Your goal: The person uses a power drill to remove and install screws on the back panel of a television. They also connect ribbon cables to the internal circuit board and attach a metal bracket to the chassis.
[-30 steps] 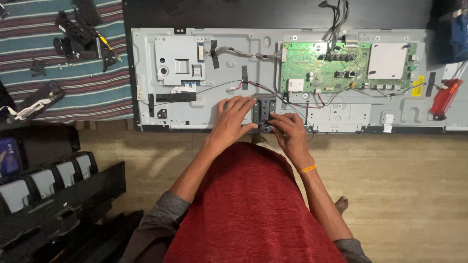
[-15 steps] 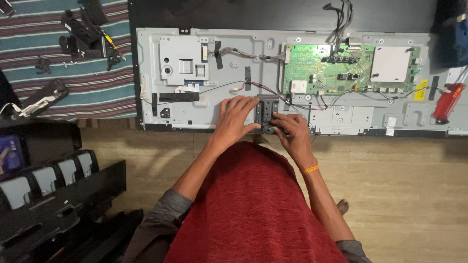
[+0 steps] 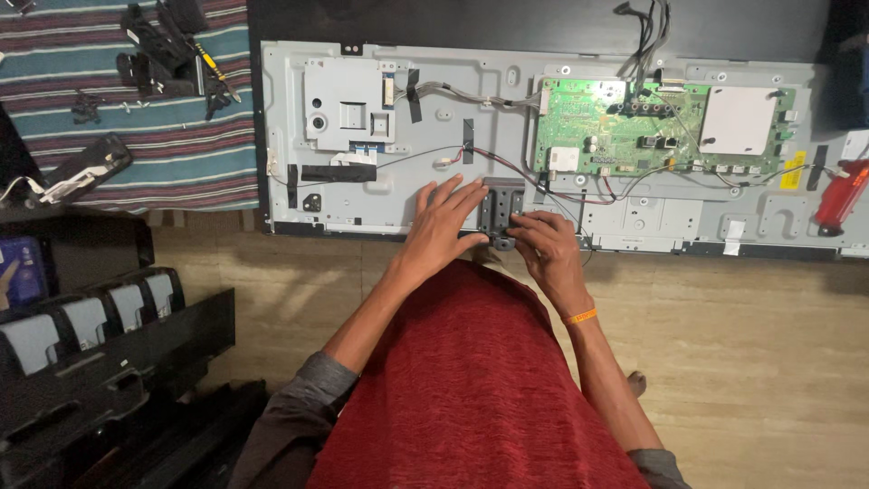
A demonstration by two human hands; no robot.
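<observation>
The fingers of the left hand (image 3: 441, 228) are spread and lie flat on the grey metal panel (image 3: 434, 136), with the thumb touching the left side of a small dark bracket (image 3: 501, 210). The fingers of the right hand (image 3: 548, 246) are curled together and pinch the lower right corner of this bracket; I cannot tell if they hold something small. The bracket sits at the lower edge of the panel, near its middle, between the 2 hands.

At 2 o'clock from the bracket is a green circuit board (image 3: 625, 127), and red and black wires (image 3: 507, 167) run from it toward the bracket. At 10 o'clock is a grey box (image 3: 344, 100) fixed on the panel. Far at 3 o'clock lies a red tool (image 3: 842, 195). At 10 o'clock, well apart, a striped cloth (image 3: 118, 136) carries dark parts. The right wrist wears an orange band (image 3: 580, 316).
</observation>
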